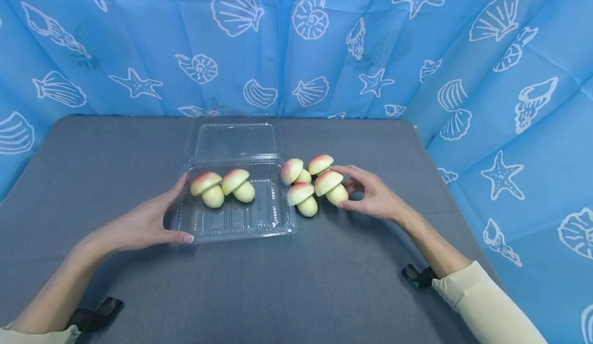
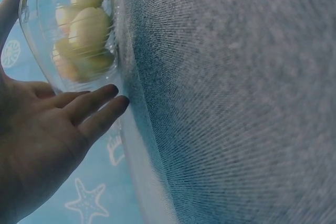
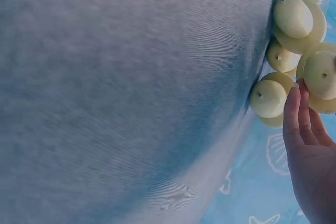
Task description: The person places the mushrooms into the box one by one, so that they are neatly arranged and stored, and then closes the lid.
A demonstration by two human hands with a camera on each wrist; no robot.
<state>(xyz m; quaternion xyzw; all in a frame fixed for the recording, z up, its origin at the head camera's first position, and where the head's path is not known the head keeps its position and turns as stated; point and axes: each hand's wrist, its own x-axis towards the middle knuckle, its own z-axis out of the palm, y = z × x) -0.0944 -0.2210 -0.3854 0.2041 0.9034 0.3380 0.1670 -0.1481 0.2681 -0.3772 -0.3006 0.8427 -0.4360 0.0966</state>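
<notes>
A clear plastic clamshell box (image 1: pixel 236 225) lies with its lid folded back. Two pale yellow-green toy mushrooms (image 1: pixel 213 195) with pink-tinged caps sit in its base. My left hand (image 1: pixel 143 225) spans the left side of the box, thumb by the near corner and fingers along the wall; in the left wrist view its fingers (image 2: pixel 97 106) are straight. My right hand (image 1: pixel 372 194) pinches a toy mushroom (image 1: pixel 337 194) between thumb and fingers. In the right wrist view this held mushroom (image 3: pixel 321 74) is raised above the others. Other toy mushrooms (image 1: pixel 308 206) are grouped at the box's right side.
The grey table (image 1: pixel 296 287) carries the box and mushrooms. The transparent lid (image 1: pixel 236 139) extends toward the table's back edge. A blue curtain (image 1: pixel 287 66) with white shell and starfish prints hangs behind and at the right. Black straps (image 1: pixel 419 276) are on both wrists.
</notes>
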